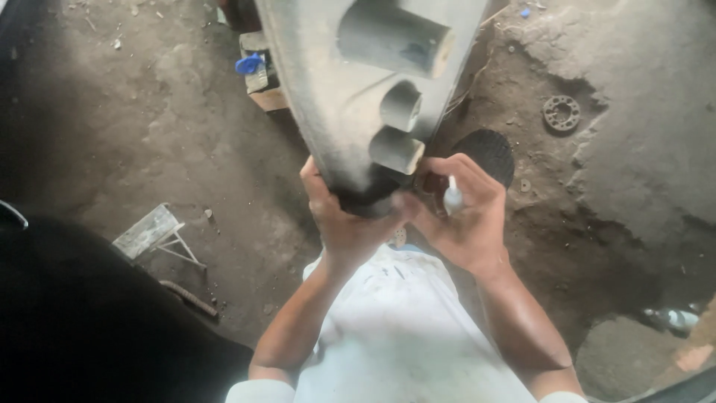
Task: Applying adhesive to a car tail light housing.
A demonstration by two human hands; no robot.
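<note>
**Holding the grey casting by its near end**

Looking down, I see the large grey casting (350, 97) run from the hands toward twelve o'clock, its long axis pointing away from me and leaning slightly to one o'clock, with three stubby round bosses standing out of its right face. Its dark, narrow near end sits right at the hands, above my white-clad lap.

My left hand (344, 224) wraps that near end from seven o'clock, its grip closed on the casting, thumb up the left edge. My right hand (464, 216) sits at four o'clock of the same end, its grip narrow around a small white tube (452, 195) whose tip points up toward the lowest boss; its fingertips look to touch the casting's dark end, though I cannot tell for certain. Both hands are equally near; the left carries the weight.

On the dirt floor (149, 134), a toothed metal ring (561, 113) lies well apart at two o'clock.
</note>
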